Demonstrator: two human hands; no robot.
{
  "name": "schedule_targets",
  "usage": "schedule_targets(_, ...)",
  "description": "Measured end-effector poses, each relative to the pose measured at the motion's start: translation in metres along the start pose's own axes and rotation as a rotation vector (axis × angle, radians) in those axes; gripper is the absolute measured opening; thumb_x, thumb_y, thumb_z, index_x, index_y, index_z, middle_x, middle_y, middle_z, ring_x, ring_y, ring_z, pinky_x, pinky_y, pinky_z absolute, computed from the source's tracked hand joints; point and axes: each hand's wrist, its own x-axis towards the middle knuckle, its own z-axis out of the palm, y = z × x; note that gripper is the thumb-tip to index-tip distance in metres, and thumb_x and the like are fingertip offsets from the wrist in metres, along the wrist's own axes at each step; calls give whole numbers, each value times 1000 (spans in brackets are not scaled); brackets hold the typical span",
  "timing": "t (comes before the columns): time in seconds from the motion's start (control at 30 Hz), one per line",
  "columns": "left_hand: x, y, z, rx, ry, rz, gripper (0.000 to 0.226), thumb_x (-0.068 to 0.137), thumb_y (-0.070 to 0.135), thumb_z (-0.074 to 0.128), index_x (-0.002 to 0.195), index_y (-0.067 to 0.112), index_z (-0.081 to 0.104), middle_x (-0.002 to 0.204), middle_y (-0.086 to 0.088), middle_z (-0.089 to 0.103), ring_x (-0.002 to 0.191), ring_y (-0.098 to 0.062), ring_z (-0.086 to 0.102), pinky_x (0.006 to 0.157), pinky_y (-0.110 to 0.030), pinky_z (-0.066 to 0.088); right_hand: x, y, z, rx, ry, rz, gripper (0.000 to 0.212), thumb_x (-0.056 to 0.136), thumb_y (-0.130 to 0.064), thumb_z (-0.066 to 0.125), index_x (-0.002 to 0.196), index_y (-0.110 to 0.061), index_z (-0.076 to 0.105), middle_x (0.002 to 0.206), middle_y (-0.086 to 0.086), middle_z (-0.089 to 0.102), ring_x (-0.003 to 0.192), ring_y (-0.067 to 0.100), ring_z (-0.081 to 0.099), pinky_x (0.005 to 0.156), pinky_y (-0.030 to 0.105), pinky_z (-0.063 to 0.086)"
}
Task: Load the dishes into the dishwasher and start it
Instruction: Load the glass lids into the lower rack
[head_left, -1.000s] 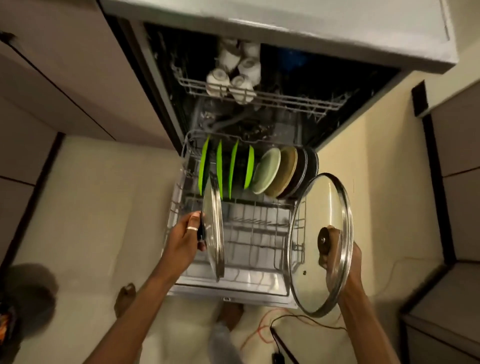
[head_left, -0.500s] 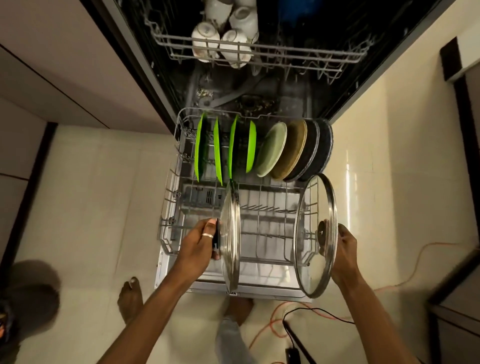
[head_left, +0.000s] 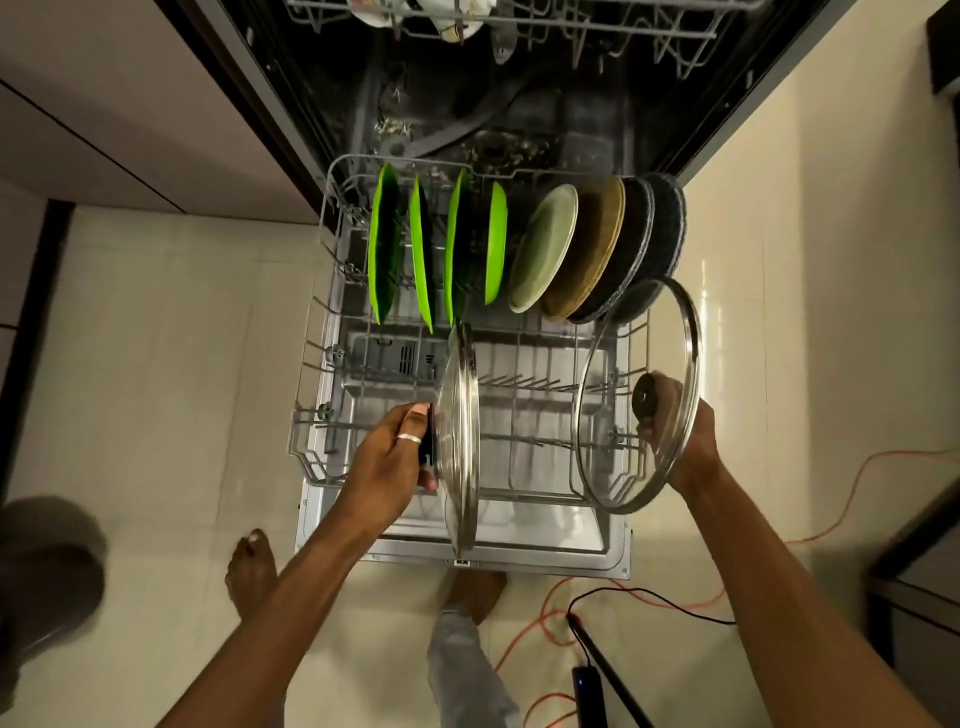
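The dishwasher's lower rack (head_left: 317, 364) is pulled out over the open door. Several green plates (head_left: 384, 244) and a row of pale, tan and dark plates (head_left: 597, 249) stand on edge at its back. My left hand (head_left: 389, 457) grips the black knob of a glass lid (head_left: 462, 441), held on edge over the rack's middle. Over the rack's right side, my right hand (head_left: 685, 441) holds a second, larger glass lid (head_left: 613, 415) by its brown knob (head_left: 647, 400), tilted upright. The upper rack (head_left: 571, 26) with white cups shows at the top.
Cabinet fronts flank the dishwasher on both sides. My bare feet (head_left: 249, 571) stand on the tiled floor just in front of the door's edge. An orange cable (head_left: 841, 478) and a black cable (head_left: 649, 597) trail across the floor at the lower right.
Both lids have come down and inward over the lower rack. My view has dropped closer, so the upper rack has slid to the top edge.
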Motion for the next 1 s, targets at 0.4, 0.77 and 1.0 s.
schedule_targets(0.4, 14, -2, -4, -8, -13, 18, 29, 108, 29, 39, 111, 13, 63, 74, -3, 58, 53, -9, 56, 48, -24, 46, 32, 47, 5, -399, 106, 169, 40, 83, -48, 62, 98, -12, 70, 83, 11, 68, 78, 35, 58, 75, 48, 54)
schedule_targets(0.77, 14, 4, -3, 2, -36, 22, 27, 108, 28, 39, 107, 17, 64, 67, 3, 59, 50, -7, 57, 49, -25, 47, -3, 15, -14, -623, 204, 163, 43, 88, -61, 64, 106, -24, 74, 96, 3, 76, 90, 28, 73, 88, 54, 58)
schedule_targets(1.0, 19, 11, -30, 359, -204, 227, 26, 106, 36, 43, 104, 23, 66, 72, 3, 60, 62, -11, 57, 55, -36, 53, -108, -88, 53, -1047, 367, -736, 38, 90, 6, 56, 126, -7, 63, 122, 7, 65, 107, 17, 61, 96, 17, 46)
